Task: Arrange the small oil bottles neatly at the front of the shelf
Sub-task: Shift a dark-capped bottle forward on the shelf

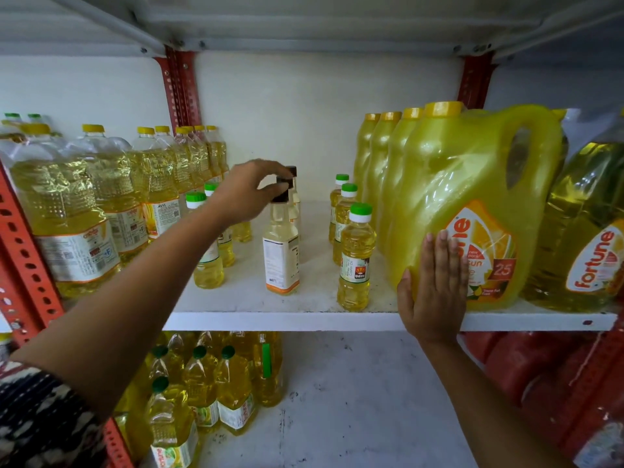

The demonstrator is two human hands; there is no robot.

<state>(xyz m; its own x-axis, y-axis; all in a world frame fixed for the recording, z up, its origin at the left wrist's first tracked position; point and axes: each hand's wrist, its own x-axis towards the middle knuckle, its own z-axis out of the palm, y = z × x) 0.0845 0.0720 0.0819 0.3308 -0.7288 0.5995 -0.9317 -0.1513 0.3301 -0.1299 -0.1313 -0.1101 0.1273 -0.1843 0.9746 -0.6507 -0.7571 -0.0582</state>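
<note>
On the white shelf (270,315) stand small oil bottles. A pale square bottle with a dark cap (281,255) stands mid-shelf, and my left hand (248,194) pinches its cap from above. A second dark-capped bottle (294,197) stands right behind it. Three green-capped yellow bottles form a row to the right, the nearest one (356,261) close to the front edge. More green-capped small bottles (207,265) stand left, partly hidden by my forearm. My right hand (434,285) lies flat, fingers together, against the front yellow jug (472,184).
Large clear oil bottles (71,211) fill the left of the shelf, and a row of yellow jugs plus a Fortune bottle (587,231) fill the right. Red slotted uprights (179,86) frame the bay. The lower shelf holds more oil bottles (202,386) and red packs (557,383).
</note>
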